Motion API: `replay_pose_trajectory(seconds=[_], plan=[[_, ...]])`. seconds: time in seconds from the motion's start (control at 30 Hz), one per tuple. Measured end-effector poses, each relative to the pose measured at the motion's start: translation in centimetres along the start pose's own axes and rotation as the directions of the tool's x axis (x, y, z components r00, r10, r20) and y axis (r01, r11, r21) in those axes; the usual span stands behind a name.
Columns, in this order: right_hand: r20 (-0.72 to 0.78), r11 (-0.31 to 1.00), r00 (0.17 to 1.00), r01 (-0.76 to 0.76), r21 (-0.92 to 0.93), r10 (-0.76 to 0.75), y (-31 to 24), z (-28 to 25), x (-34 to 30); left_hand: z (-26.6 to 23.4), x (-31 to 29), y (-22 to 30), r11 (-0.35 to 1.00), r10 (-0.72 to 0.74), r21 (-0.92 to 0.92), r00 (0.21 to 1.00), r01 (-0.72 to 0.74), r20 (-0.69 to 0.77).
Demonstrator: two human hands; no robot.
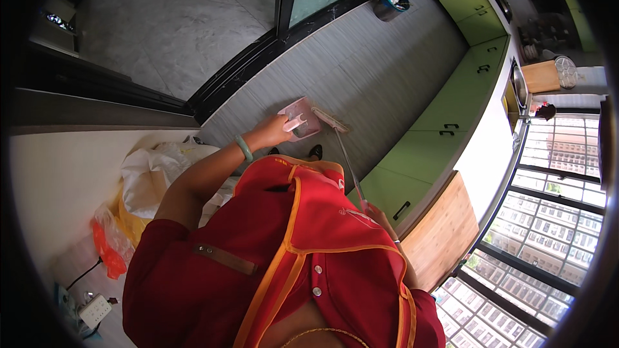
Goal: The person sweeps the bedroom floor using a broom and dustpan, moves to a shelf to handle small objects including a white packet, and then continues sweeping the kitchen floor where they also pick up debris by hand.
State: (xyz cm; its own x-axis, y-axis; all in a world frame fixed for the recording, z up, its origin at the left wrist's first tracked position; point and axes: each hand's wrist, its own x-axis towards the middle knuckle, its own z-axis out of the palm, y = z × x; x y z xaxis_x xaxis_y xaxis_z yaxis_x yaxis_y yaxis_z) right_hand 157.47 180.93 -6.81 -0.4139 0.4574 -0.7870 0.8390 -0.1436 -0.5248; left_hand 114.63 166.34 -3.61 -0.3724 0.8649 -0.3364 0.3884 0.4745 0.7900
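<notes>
My left hand (273, 130), with a green bangle at the wrist, is closed round the handle of a pink dustpan (311, 126). The dustpan is held low over the grey floor, its open side facing right. Beside that opening lies the narrow, pale head of a broom (331, 120). Its thin stick runs back toward me to my right hand (380, 216), which is wrapped round the upper end. The red apron covers part of that hand. Whether anything lies in the dustpan is too small to tell.
Green cabinets (445, 106) line the right side under a white counter with a wooden board (442, 229). A bin (391, 5) stands at the far end. Plastic bags (161, 177) are heaped at the left wall. A black door track (225, 87) edges the floor.
</notes>
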Motion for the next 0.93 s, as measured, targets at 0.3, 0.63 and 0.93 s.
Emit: replay_pose_trajectory(seconds=[0.3,0.63,0.93], plan=[[0.057,0.827,0.949,-0.299,0.476,0.310,-2.6,-1.5,1.9,-1.6,-3.2,-1.6,1.000,-0.013,0.007,0.999,0.013,-0.053],[-0.046,0.990,0.989,-0.143,0.022,0.144,-1.9,3.4,6.1,-2.7,-4.9,-2.6,0.999,-0.024,0.033,0.999,0.026,-0.047],[0.165,0.984,0.986,0.061,-0.169,-0.033,-1.6,2.7,1.7,-3.0,-4.9,-1.5,0.993,-0.114,-0.029,0.993,0.114,0.008]])
